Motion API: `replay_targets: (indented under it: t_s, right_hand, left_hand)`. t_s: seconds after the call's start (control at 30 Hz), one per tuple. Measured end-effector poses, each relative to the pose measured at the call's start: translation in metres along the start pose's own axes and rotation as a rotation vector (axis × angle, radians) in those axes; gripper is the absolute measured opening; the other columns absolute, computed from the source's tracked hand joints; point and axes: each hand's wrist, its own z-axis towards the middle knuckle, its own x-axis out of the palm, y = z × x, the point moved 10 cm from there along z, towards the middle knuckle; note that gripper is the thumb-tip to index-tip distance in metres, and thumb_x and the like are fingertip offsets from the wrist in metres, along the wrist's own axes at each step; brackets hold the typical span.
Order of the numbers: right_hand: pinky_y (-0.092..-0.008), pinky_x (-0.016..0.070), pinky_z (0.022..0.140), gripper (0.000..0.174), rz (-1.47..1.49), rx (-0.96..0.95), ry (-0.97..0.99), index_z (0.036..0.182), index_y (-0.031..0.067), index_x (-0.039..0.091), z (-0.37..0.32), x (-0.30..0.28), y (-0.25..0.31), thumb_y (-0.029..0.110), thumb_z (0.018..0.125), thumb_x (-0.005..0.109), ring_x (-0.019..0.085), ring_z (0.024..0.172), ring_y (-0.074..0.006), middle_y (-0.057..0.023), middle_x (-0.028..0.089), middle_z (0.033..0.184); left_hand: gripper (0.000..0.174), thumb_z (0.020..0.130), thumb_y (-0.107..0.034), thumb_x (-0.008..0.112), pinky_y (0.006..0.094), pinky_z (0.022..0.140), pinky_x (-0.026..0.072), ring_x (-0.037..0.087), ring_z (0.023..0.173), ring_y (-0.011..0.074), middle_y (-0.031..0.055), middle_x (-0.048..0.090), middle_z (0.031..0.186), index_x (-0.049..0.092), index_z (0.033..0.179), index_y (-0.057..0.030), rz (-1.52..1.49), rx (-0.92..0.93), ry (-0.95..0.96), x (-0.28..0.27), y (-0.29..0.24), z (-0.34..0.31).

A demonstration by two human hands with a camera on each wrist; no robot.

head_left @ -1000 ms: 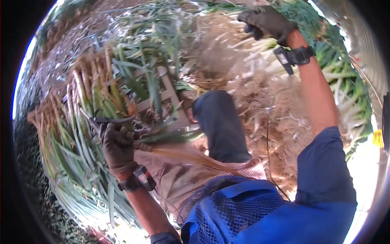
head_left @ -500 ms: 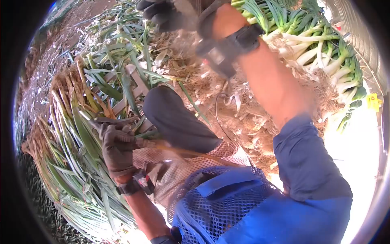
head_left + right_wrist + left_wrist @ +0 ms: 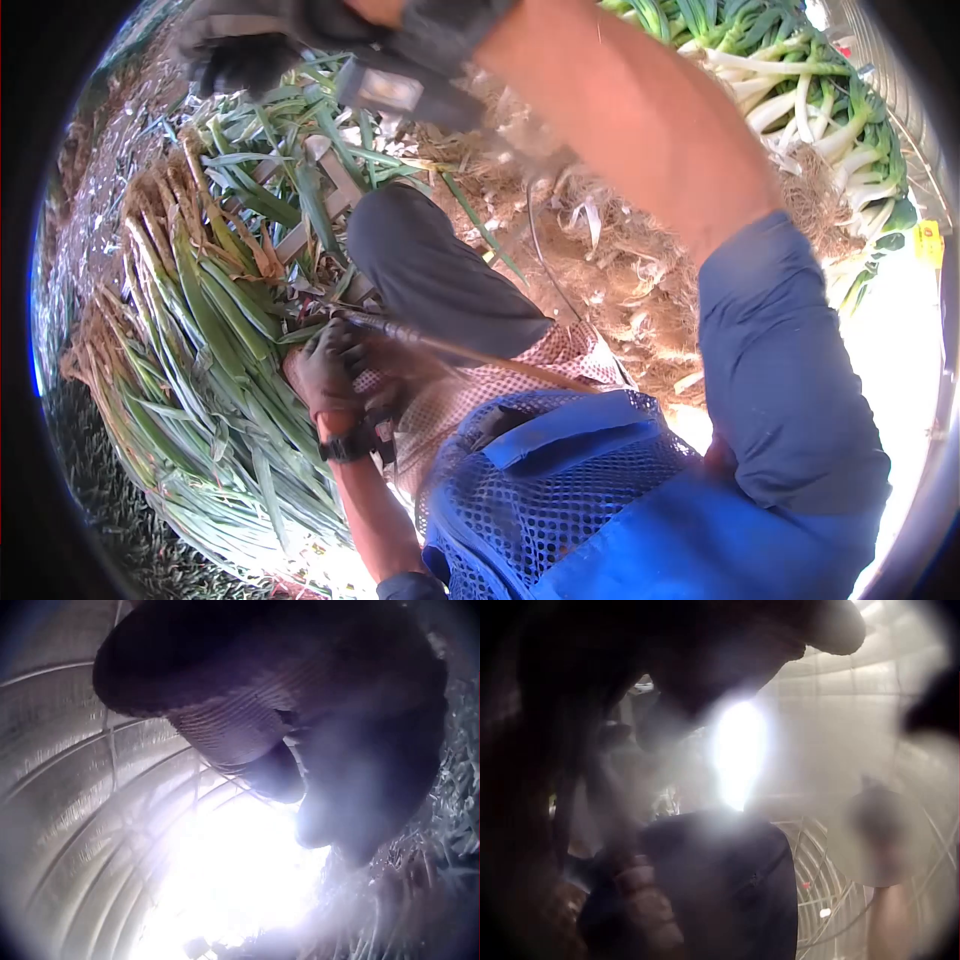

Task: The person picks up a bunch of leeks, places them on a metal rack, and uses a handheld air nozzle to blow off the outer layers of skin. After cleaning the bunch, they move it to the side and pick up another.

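Note:
My gloved left hand (image 3: 335, 370) is low over the lap, fingers curled about the end of a tan hose (image 3: 480, 362). The tool at that end is mostly hidden by the hand. Right beside it lies a big heap of untrimmed green onions (image 3: 215, 320), brown roots toward the far side and leaves toward me. My gloved right hand (image 3: 240, 45) reaches across to the far left, above the root ends, with its fingers loosely bent and nothing visible in them. In the right wrist view, the dark glove (image 3: 352, 727) hangs over blurred leaves and roots.
Cleaned green onions with white stems (image 3: 790, 110) lie stacked at the far right. Root and skin scraps (image 3: 610, 260) cover the ground between. A pale frame (image 3: 335, 175) under loose leaves stands near my bent knee (image 3: 430, 270). A thin cable (image 3: 540, 240) runs past it.
My right hand has swept from the cleaned onions at the upper right across to the far left. The left hand has turned and dropped toward the lap, its dark tool now mostly out of sight.

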Motion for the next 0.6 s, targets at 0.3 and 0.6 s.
replay_targets:
  t_s: [0.3, 0.6]
  right_hand:
    - [-0.0377, 0.0593, 0.058, 0.027, -0.052, -0.014, 0.039, 0.1, 0.0022, 0.071, 0.026, 0.028, 0.005, 0.026, 0.105, 0.06, 0.069, 0.064, -0.0219, -0.0116, 0.074, 0.087]
    - [-0.037, 0.0593, 0.06, 0.026, -0.118, 0.01, 0.004, 0.105, 0.0022, 0.071, 0.058, 0.066, -0.003, 0.026, 0.104, 0.061, 0.07, 0.067, -0.0211, -0.0114, 0.074, 0.091]
  left_hand:
    - [0.044, 0.097, -0.017, 0.074, 0.0238, 0.063, 0.0481, 0.06, 0.07, 0.0091, 0.0013, 0.068, 0.091, 0.065, 0.136, 0.0009, 0.591, 0.429, -0.007, 0.182, -0.08, -0.084]
    - [0.029, 0.091, -0.011, 0.078, 0.0295, 0.065, 0.0505, 0.065, 0.08, 0.0137, 0.0063, 0.067, 0.091, 0.067, 0.114, 0.0005, 0.198, 0.203, 0.586, 0.305, -0.015, -0.098]
